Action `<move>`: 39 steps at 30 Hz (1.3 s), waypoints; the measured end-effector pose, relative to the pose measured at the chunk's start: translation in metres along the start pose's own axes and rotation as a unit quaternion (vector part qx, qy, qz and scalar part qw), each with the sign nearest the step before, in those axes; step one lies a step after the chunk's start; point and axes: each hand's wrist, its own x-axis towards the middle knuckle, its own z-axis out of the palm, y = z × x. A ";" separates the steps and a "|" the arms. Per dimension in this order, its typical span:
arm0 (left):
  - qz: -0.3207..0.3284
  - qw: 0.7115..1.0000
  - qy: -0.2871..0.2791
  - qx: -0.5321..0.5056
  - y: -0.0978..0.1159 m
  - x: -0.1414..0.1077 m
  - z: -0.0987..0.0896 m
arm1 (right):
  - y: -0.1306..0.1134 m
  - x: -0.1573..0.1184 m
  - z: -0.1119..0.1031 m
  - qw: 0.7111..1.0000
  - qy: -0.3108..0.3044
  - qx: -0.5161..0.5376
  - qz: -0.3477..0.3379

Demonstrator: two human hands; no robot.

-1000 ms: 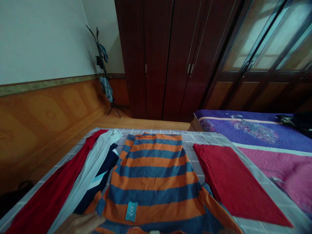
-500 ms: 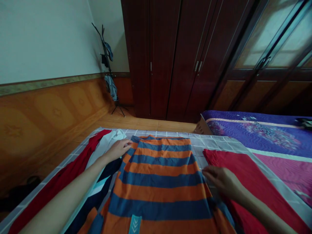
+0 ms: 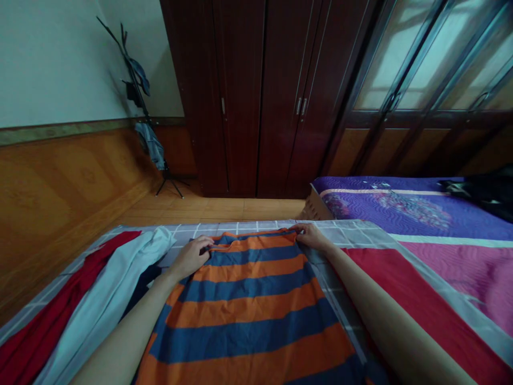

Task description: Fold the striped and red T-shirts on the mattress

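Note:
An orange and blue striped shirt [image 3: 248, 310] lies spread in front of me, its far edge near the far side of the checked cloth. My left hand [image 3: 193, 258] is closed at the shirt's far left corner, fingertips gripping the fabric. At the far right corner, my right hand [image 3: 311, 236] pinches the edge between thumb and fingers. A red garment [image 3: 412, 289] lies flat beyond my right forearm. Left of the shirt lie a pale garment [image 3: 116, 283], a red one [image 3: 72, 299] and a dark one partly hidden by my left arm.
The grey checked cloth [image 3: 352, 230] covers the surface under the clothes. Right of it is a bed with a purple and pink cover [image 3: 372, 200]. A dark wardrobe [image 3: 248, 107] stands ahead, with a coat rack [image 3: 138, 91] to its left.
My right hand has moved forward and left from the shirt's right side to its far right corner and grips it. My left hand stays at the far left corner. The view has turned right.

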 end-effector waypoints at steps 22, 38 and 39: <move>-0.185 0.935 0.222 -0.208 -0.015 0.008 -0.035 | -0.006 -0.009 -0.002 0.897 0.026 0.439 0.035; -0.183 0.970 0.084 0.137 -0.070 0.001 -0.048 | -0.013 -0.007 -0.026 0.877 0.023 0.479 -0.018; -0.184 0.974 0.083 0.103 -0.067 0.001 -0.049 | -0.012 -0.007 -0.027 0.879 0.014 0.476 -0.020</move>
